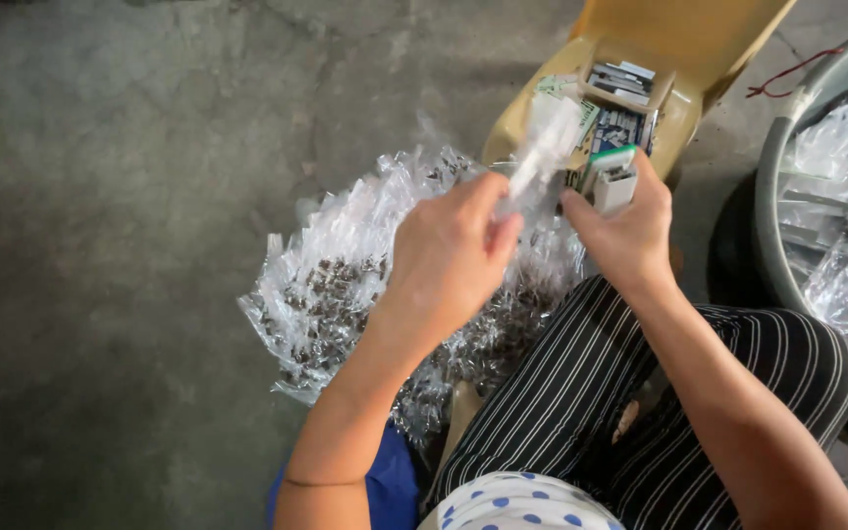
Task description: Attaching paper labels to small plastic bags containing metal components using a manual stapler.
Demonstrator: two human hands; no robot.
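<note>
We are, by our reading, in the middle of bagging: our left hand (pixel 449 257) pinches a small clear sleeve (pixel 542 162) by its lower end, thumb and fingers clenched on the film, so that it stands up and leans to the right. Our right hand (pixel 625 231) is closed around a small white block with a green edge (pixel 612 177), held just beside the sleeve, near its upper part. Whether the block already touches the film we cannot tell, since the sleeve is blurred.

The next move, as we judge it, calls for the sleeve's mouth to be spread and kept steady while the block is lined up with it; thin film folds shut easily, so both grips need care.

The sleeve looks limp, glossy and narrow. The block looks rigid and boxy. Both are held above our striped knee (pixel 591 383), over a heap of filled clear bags (pixel 336 285) on the concrete floor (pixel 100 196). Behind stands a yellow stool (pixel 679 39) carrying more small parts (pixel 620 83); a basin (pixel 787 196) of clear film sits at the right.
</note>
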